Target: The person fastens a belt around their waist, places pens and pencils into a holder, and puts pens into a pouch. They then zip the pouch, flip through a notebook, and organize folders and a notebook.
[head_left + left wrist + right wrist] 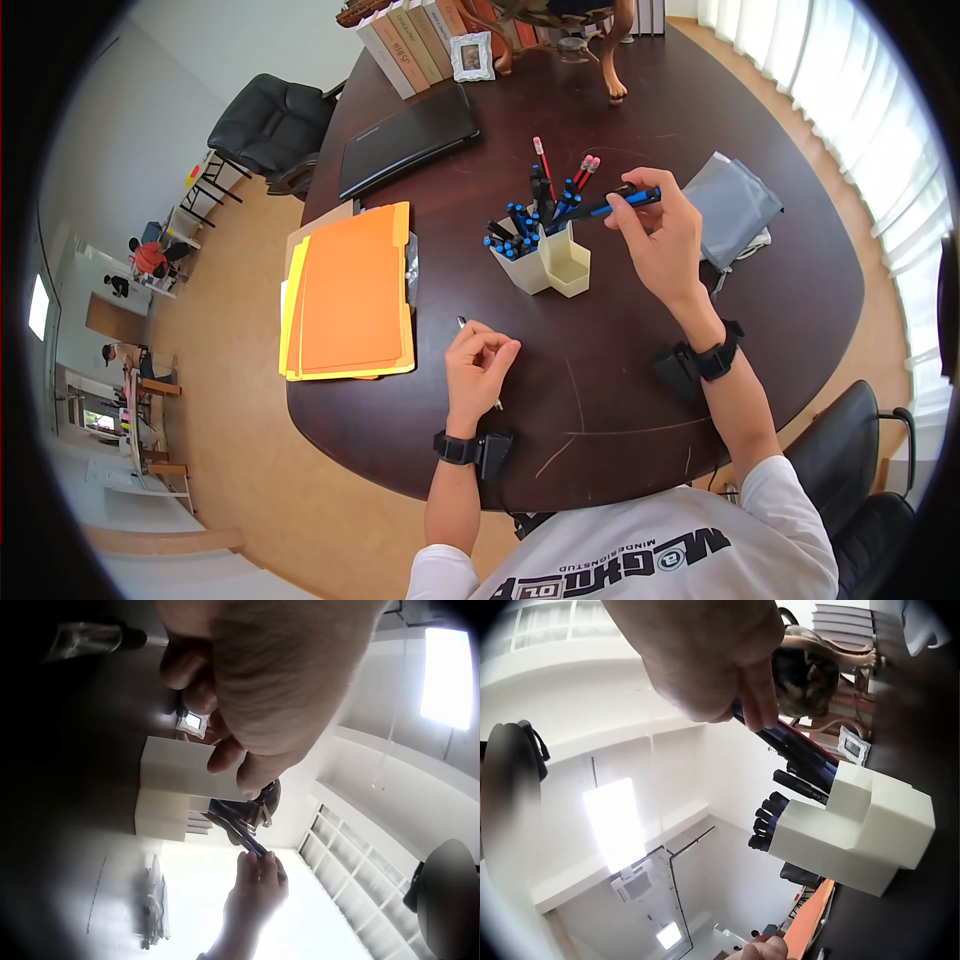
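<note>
My right hand (660, 240) pinches black-and-blue pens (645, 197) between thumb and fingers, just right of and above a cream pen holder (568, 272). In the right wrist view, the held pens (769, 735) slant toward the holder (832, 840) and overlap the pens standing in it. The holder has joined angular compartments; pens with blue ends (512, 240) and red pencils (543, 155) stand in it. My left hand (474, 372) hovers low with loosely curled fingers and holds nothing. Beneath it lies a pen (461, 321), partly hidden by the hand.
Orange and yellow folders (350, 290) lie at the left, with a closed black laptop (410, 140) behind them. A grey pouch (740, 215) lies right of my right hand. Books (410, 45), a small white picture frame (472, 57) and a wooden-legged stand (613, 80) are at the back.
</note>
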Motion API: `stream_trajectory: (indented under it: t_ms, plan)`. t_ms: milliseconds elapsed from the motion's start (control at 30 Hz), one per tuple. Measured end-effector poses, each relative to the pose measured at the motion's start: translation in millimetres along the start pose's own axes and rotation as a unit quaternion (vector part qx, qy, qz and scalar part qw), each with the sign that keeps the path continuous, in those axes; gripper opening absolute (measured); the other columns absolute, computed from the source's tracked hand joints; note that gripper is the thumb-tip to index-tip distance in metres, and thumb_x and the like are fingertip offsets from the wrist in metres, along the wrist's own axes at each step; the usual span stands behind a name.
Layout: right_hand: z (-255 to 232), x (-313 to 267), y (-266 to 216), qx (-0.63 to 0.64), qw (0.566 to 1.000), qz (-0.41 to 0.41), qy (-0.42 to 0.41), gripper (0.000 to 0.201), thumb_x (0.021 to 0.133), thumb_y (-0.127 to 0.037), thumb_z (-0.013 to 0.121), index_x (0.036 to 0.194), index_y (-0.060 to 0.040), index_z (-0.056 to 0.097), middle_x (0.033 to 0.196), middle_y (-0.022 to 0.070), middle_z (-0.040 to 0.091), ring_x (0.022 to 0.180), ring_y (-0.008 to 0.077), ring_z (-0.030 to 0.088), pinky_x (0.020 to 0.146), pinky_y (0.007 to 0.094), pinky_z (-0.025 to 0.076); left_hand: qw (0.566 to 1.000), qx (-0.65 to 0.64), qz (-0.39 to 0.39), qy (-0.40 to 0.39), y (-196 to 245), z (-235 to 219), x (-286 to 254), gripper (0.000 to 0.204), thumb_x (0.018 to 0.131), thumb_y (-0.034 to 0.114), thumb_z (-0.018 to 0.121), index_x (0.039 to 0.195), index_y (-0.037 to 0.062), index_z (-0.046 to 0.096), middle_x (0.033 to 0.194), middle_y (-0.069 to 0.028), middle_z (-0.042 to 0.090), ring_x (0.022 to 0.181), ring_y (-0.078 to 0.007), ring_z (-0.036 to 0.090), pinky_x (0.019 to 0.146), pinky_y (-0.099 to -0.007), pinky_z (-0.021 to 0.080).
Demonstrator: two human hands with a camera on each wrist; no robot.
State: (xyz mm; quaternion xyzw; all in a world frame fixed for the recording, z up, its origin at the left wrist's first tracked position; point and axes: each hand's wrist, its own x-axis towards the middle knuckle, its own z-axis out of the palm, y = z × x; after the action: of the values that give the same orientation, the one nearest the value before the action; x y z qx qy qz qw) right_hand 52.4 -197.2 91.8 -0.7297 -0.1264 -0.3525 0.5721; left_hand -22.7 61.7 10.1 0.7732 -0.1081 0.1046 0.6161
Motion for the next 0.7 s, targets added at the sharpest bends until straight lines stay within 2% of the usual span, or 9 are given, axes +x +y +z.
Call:
stream_trajectory:
  t_ms: [233,333,533,633,667,700]
  plan:
    - [-11,5,-15,-0.013,1.000,-0.012,0.017,0.020,0.087,-0.002,0.071,0.102,0.0005,0.059,0.086,0.0076,0.065,0.065,0.0128,0.069,0.057,0.0233,0.053,1.000,0.003,0.002,0.004,1,0,0,0.008,0.084,0.003,0.076,0.083,-0.0010,0.069,0.078,0.0017,0.052,0.057,-0.0024,0.037,0.051,-0.0203,0.028]
    - [-15,8,-19,-0.012,1.000,0.004,0.000,0.019,0.086,-0.001,0.071,0.099,-0.0004,0.059,0.082,0.0056,0.064,0.062,0.0108,0.068,0.053,0.0220,0.049,1.000,0.001,0.000,0.001,2,0,0,0.008,0.085,0.004,0.075,0.083,-0.0010,0.069,0.078,0.0017,0.052,0.057,-0.0024,0.037,0.050,-0.0203,0.028]
    - [-10,4,-17,-0.038,0.994,0.034,-0.094,0.019,0.085,-0.002,0.072,0.097,-0.0015,0.058,0.078,0.0052,0.064,0.060,0.0105,0.067,0.052,0.0230,0.046,1.000,0.001,0.001,0.004,1,0,1,0.008,0.085,0.004,0.075,0.082,-0.0012,0.069,0.078,0.0015,0.053,0.056,-0.0023,0.037,0.050,-0.0202,0.028]
    - [-4,0,-8,-0.017,0.982,0.095,-0.163,0.018,0.086,-0.005,0.071,0.098,-0.0012,0.057,0.079,0.0078,0.066,0.061,0.0130,0.067,0.057,0.0252,0.048,1.000,0.003,0.002,0.004,3,1,1,0.009,0.085,0.004,0.075,0.082,-0.0014,0.069,0.078,0.0014,0.053,0.056,-0.0023,0.037,0.050,-0.0203,0.028]
    - [-5,0,-4,-0.031,0.971,0.118,-0.206,0.020,0.088,-0.007,0.068,0.104,0.0004,0.059,0.082,0.0109,0.068,0.063,0.0165,0.068,0.061,0.0280,0.050,1.000,0.006,0.003,0.004,3,1,1,0.009,0.084,0.004,0.076,0.082,-0.0014,0.069,0.078,0.0013,0.053,0.056,-0.0024,0.037,0.050,-0.0204,0.028]
    - [-3,-2,1,-0.022,0.971,0.116,-0.209,0.022,0.088,-0.007,0.068,0.107,0.0005,0.059,0.082,0.0110,0.068,0.063,0.0173,0.068,0.061,0.0286,0.050,1.000,0.009,0.004,0.003,2,0,1,0.009,0.084,0.004,0.076,0.082,-0.0015,0.069,0.078,0.0013,0.053,0.056,-0.0024,0.037,0.050,-0.0204,0.028]
